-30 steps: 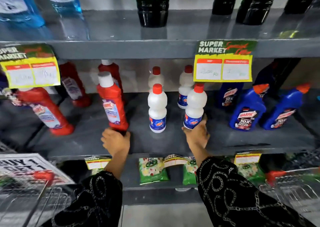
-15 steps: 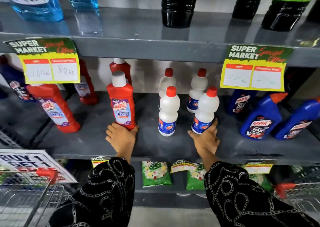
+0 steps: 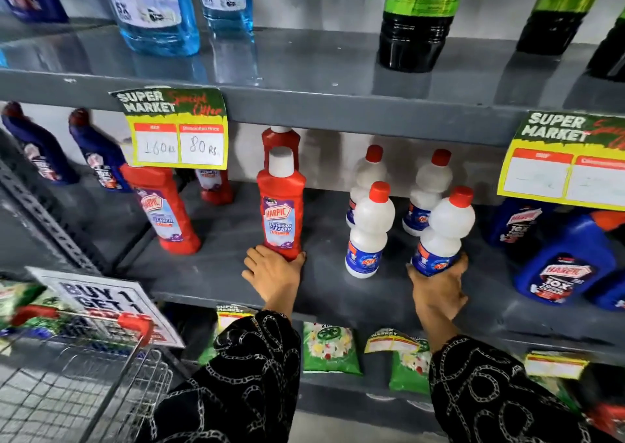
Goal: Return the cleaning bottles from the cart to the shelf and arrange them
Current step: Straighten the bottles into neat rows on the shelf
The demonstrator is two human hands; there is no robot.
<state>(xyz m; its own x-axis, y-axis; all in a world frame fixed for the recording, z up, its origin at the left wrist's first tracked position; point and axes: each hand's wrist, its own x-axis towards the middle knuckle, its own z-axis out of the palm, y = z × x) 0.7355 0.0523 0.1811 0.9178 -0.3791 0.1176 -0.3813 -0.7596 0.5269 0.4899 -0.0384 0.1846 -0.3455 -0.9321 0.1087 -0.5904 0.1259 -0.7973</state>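
On the grey middle shelf (image 3: 331, 290) stands a red Harpic bathroom cleaner bottle (image 3: 280, 216) with a white cap. My left hand (image 3: 274, 273) cups its base from the front. My right hand (image 3: 439, 287) grips the base of a white bottle with a red cap (image 3: 446, 229), which leans slightly left. Another white bottle (image 3: 370, 231) stands between them, and two more stand behind. A second red bottle (image 3: 167, 212) leans at the left, with others behind it.
Blue Harpic bottles (image 3: 561, 263) stand at the right and at the far left (image 3: 40, 151). Yellow price tags (image 3: 179, 138) hang from the upper shelf, which holds blue and dark green bottles. A wire cart (image 3: 84, 381) with a red handle is at lower left. Green packets lie on the lower shelf.
The view has shifted left and moved closer to the shelf. Both hands stay at the bases of the same two bottles; the right hand now wraps further around the white bottle.
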